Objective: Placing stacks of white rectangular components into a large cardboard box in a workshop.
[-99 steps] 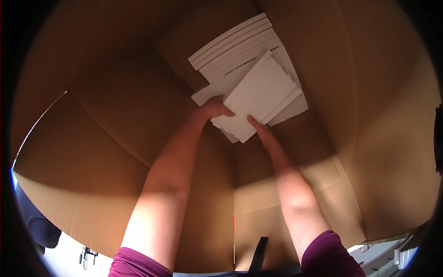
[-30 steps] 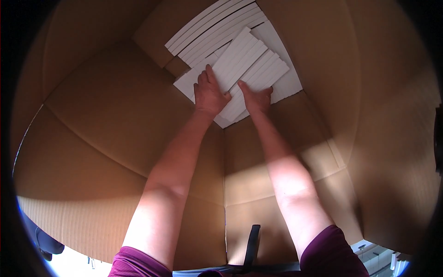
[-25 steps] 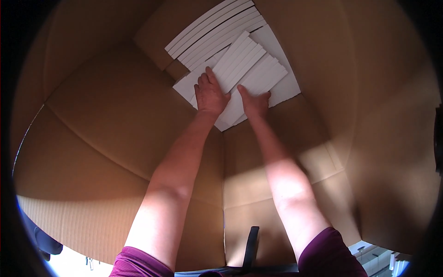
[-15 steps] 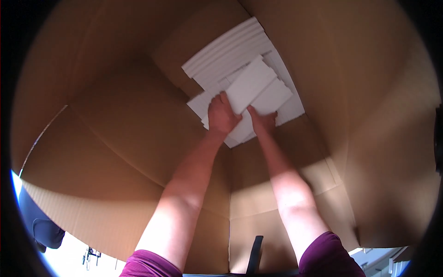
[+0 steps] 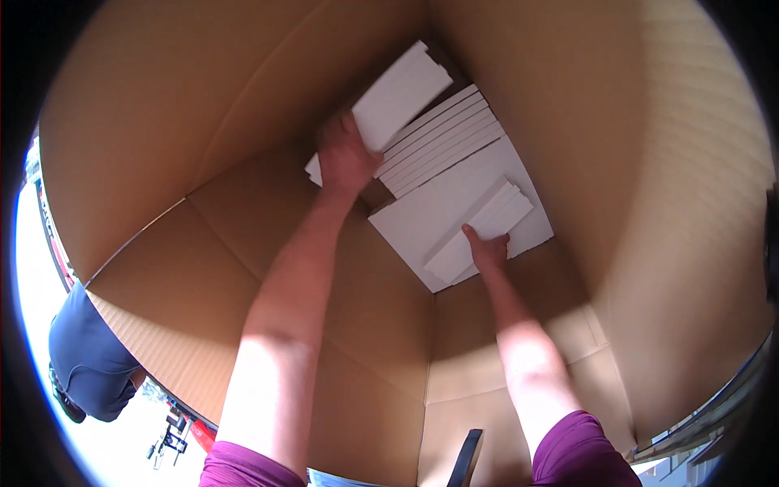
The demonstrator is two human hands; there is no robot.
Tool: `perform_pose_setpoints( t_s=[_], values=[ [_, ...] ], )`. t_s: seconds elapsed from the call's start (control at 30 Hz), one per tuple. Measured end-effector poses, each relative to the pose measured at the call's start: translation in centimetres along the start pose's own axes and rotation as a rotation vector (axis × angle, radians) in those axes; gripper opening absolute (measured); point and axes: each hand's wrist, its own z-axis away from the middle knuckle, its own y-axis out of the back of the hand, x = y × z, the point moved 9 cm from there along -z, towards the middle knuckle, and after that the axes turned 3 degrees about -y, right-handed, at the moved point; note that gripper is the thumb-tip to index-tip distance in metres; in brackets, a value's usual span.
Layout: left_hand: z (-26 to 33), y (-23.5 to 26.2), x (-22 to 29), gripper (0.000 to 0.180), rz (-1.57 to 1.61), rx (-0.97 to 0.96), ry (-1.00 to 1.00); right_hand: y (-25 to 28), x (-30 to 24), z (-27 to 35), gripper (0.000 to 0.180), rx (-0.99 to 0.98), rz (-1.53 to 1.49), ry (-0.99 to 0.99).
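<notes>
Both of my arms reach down into a deep brown cardboard box [image 5: 203, 268]. My left hand [image 5: 347, 158] is closed on a long flat white cardboard piece [image 5: 399, 91], held tilted near the far left of the box bottom. Beside it lies a row of overlapping white cardboard strips [image 5: 446, 134]. My right hand [image 5: 489, 250] grips the near edge of a small stack of white cardboard pieces [image 5: 497, 217], which rests on a broad white sheet [image 5: 406, 223]. The fingers of both hands are partly hidden behind the pieces.
Tall box walls surround my arms on all sides. A dark strap-like piece [image 5: 466, 458] stands at the near edge. Outside at the left is a person in dark blue clothing [image 5: 93, 357], with a red and black object [image 5: 182, 430] near the rim.
My hands were close together over the white pieces and are now apart. The left hand has moved up and left with one piece, and the right slightly down and right with the others.
</notes>
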Motion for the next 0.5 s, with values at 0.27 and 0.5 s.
perform_pose_setpoints(
  t_s=[0.27,0.5],
  values=[
    [-4.8,-2.6,-1.2,0.076,-0.114,-0.067,-0.101,0.3,-0.2,0.2,0.117,0.004,-0.058,0.039],
    [-6.8,-5.8,-0.5,0.077,-0.041,-0.083,-0.142,0.2,-0.1,0.2,0.114,0.027,-0.065,0.023]
  ],
)
